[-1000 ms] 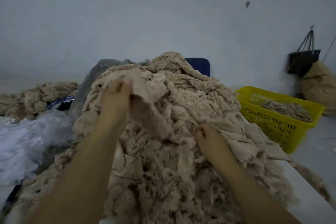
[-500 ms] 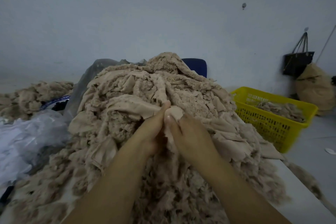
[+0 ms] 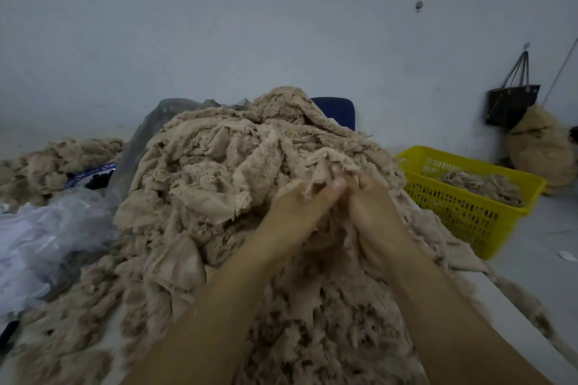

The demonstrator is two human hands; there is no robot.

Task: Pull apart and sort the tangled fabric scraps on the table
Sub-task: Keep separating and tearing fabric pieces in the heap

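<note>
A tall heap of tangled beige fabric scraps (image 3: 219, 172) covers the table in front of me. Both hands work side by side on its right slope. My left hand (image 3: 300, 209) pinches a frayed beige scrap (image 3: 325, 166) between thumb and fingers. My right hand (image 3: 372, 206) grips the same scrap from the right, its fingertips buried in the cloth. The scrap stands a little above the heap's surface. The fingers of both hands are partly hidden by fabric.
A yellow plastic basket (image 3: 463, 212) holding some scraps stands on the floor to the right. Crumpled clear plastic (image 3: 47, 234) lies at the left, with another beige pile (image 3: 56, 162) behind it. A black bag (image 3: 509, 103) hangs on the wall. The white table edge (image 3: 506, 316) runs along the right.
My hands came together from apart on the heap, then moved to the right and up, with a scrap now held between them.
</note>
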